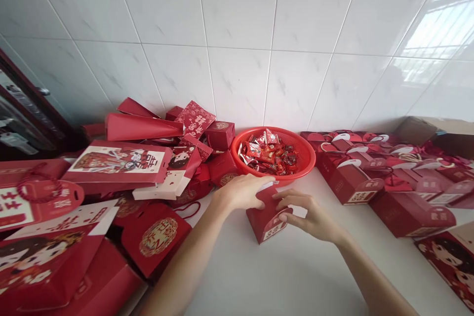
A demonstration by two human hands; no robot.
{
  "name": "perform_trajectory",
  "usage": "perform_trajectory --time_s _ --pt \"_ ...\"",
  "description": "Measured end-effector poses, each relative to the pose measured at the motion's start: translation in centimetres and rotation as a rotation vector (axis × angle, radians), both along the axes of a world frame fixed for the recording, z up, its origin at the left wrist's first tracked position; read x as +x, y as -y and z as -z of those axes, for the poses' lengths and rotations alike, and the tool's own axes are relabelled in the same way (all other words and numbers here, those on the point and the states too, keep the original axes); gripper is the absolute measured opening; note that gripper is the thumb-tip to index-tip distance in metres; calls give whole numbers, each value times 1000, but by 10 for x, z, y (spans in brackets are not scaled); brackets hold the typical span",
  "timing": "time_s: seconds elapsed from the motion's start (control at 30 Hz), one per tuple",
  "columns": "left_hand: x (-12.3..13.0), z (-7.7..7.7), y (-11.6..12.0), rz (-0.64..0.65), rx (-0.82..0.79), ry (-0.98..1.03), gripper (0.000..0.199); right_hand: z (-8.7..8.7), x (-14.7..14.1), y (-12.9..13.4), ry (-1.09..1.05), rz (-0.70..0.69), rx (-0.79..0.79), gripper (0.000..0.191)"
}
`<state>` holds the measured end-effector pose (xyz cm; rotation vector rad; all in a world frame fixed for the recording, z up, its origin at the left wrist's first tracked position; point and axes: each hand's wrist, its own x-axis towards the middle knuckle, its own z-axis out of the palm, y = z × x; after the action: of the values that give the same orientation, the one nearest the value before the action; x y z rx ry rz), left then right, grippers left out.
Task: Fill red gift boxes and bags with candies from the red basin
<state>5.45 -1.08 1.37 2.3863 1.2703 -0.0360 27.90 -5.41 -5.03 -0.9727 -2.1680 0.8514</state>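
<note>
A small dark-red gift box (259,222) stands on the white table, a pale label with characters on its near end. My left hand (240,193) is closed on the far left side of its top, thumb on the near side; its other fingertips are partly hidden. From the right, my right hand (309,215) grips the box's top, with the thumb at the near end flap and curved fingers farther back. Right behind the box sits a red plastic basket (313,160) containing wrapped candies (272,153).
Red gift boxes and bags (159,237) are heaped on the left. Rows of similar closed boxes (351,182) fill the right side, near an open cardboard box (440,126). A tiled wall (237,19) rises behind the white table (274,276).
</note>
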Motion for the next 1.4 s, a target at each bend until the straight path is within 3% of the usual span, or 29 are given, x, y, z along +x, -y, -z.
perform_trajectory --time_s 0.13,0.2,0.33,0.37,0.47,0.63,0.83,0.93,1.1,1.27,1.4 --pt "8 0 3 -35 38 -28 88 8 0 -1 -110 131 -51 20" --pt "7 -1 3 -57 39 -45 75 14 -3 -2 -140 200 -49 22" --pt "3 -5 2 -48 11 14 26 22 -8 -3 -149 263 -31 24" --pt "1 -6 2 -37 -8 33 23 23 -9 -4 -153 269 -23 24" --pt "0 -8 4 -22 -94 43 35 25 -12 -4 -150 281 12 23" --pt "8 -4 11 -28 -109 -13 21 21 -21 10 17 404 35 23" --pt "25 9 15 60 -43 39 27 27 -42 43 254 563 174 59" --pt "33 13 17 169 -41 135 33 36 -41 49 255 679 218 56" --pt "32 6 20 336 -100 226 45 37 9 54 134 828 277 41" --pt "15 -6 19 228 -27 197 49 37 102 61 211 1239 429 47" --pt "8 -13 20 196 -22 175 48 44 148 51 241 1286 474 52"
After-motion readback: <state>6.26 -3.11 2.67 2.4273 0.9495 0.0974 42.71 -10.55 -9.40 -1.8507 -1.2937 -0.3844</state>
